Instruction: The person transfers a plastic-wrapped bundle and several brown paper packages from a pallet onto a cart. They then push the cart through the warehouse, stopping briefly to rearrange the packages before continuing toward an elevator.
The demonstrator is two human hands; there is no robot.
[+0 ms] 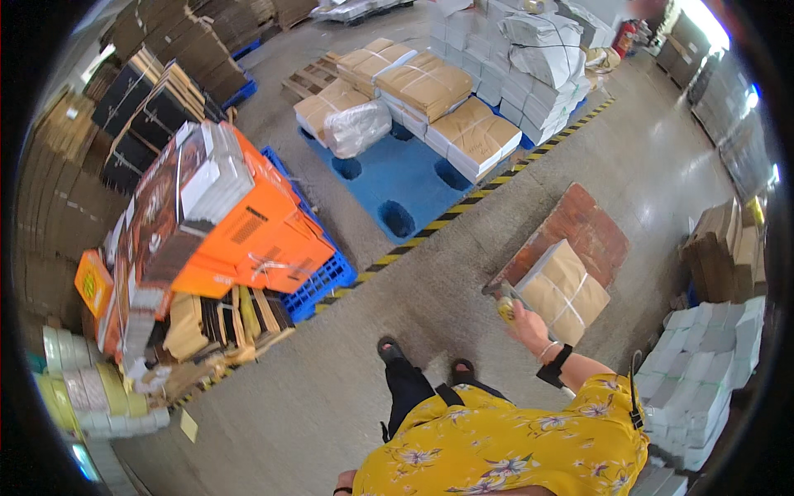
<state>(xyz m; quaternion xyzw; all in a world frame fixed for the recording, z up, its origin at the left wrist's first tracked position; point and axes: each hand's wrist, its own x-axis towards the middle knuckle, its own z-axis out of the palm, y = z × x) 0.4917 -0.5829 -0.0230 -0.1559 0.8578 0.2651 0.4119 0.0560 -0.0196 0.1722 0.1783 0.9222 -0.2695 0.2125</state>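
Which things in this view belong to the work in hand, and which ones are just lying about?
Seemingly in use:
- grey handle, gripped by the right hand
- reddish-brown platform
- brown-wrapped bundle resting on it

Apparently just lying about:
- blue pallet and its bundles
- orange stack, left
- white stacks, right

- Left hand (346, 480), well left of and below the right hand's (531, 329) fingers: mostly cut off by the lower edge.
- Yellow thing (505, 310), at those fingertips: too small to identify, its hold unclear.
- Reddish board (579, 219), just beyond the fingers: partly hidden under the paper-wrapped bundle (552, 277).
- Red cylinder (624, 38), far beyond the fingers: blurred.
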